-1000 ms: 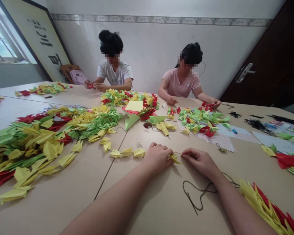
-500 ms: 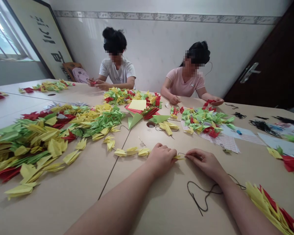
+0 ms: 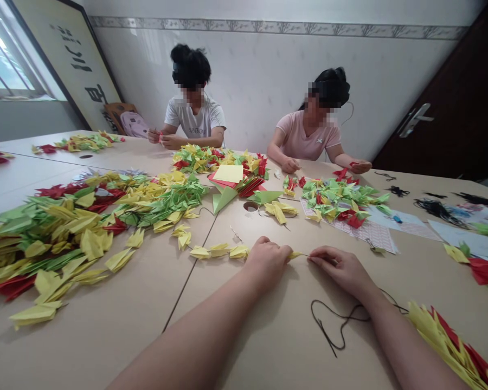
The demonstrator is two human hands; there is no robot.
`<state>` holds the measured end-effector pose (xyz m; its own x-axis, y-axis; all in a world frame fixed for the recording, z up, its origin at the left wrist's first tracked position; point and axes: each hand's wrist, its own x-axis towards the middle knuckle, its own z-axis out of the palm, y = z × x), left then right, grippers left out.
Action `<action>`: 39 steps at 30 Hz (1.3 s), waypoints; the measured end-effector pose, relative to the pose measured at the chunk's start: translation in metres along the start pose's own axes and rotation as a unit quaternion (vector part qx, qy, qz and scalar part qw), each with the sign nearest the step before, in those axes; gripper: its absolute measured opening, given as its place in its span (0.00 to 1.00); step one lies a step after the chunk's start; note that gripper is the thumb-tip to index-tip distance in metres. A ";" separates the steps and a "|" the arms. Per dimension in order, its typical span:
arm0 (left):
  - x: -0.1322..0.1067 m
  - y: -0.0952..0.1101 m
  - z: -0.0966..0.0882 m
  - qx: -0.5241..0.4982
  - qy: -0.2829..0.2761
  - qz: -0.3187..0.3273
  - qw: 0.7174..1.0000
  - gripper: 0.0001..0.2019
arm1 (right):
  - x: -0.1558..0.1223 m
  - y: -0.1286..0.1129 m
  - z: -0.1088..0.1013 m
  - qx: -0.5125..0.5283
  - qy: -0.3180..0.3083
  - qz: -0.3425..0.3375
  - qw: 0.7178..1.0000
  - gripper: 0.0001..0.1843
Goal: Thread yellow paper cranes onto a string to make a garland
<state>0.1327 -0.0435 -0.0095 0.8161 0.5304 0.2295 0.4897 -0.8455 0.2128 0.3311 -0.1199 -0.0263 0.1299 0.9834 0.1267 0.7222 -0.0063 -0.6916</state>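
Note:
My left hand (image 3: 267, 262) is closed around a yellow folded-paper piece (image 3: 295, 254), whose pointed end shows past the thumb and index finger. Across a short gap, my right hand (image 3: 344, 268) pinches a black cord (image 3: 341, 331) that runs to the tip of that piece. More of the cord lies in a loose loop by my right forearm. Left of my left hand, several yellow folded-paper pieces (image 3: 218, 250) sit in a row on the table. My palms and the insides of my fingers are hidden.
A large heap of folded paper (image 3: 85, 227) covers the left side. Square sheets (image 3: 229, 173) lie mid-table. More folded pieces (image 3: 457, 349) are at the near right corner, black cords (image 3: 437, 211) farther back. Two people (image 3: 195, 116) sit opposite, handling red paper.
The cord between my hands has gone from bowed to straight, and less of it shows. The yellow piece in my left hand has tilted upward at its tip. The people opposite shifted their hands slightly.

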 end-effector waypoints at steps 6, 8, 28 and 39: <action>0.000 0.000 0.000 0.016 0.016 0.008 1.000 0.11 | 0.000 0.000 0.000 0.002 0.001 -0.001 1.000 0.12; 0.001 0.001 0.001 0.015 0.007 0.012 1.000 0.11 | 0.000 0.000 0.000 0.004 0.004 0.002 1.000 0.12; -0.001 0.002 0.001 0.027 0.009 -0.003 1.000 0.07 | -0.001 0.000 0.001 0.193 0.092 0.055 0.975 0.17; 0.001 0.001 0.006 0.018 0.009 0.001 1.000 0.07 | 0.000 0.003 0.001 0.259 0.080 0.092 0.958 0.19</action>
<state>0.1355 -0.0440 -0.0146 0.8112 0.5302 0.2466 0.5000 -0.8476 0.1773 0.3325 -0.1197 -0.0293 0.3545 0.9338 0.0479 0.2481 -0.0446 -0.9677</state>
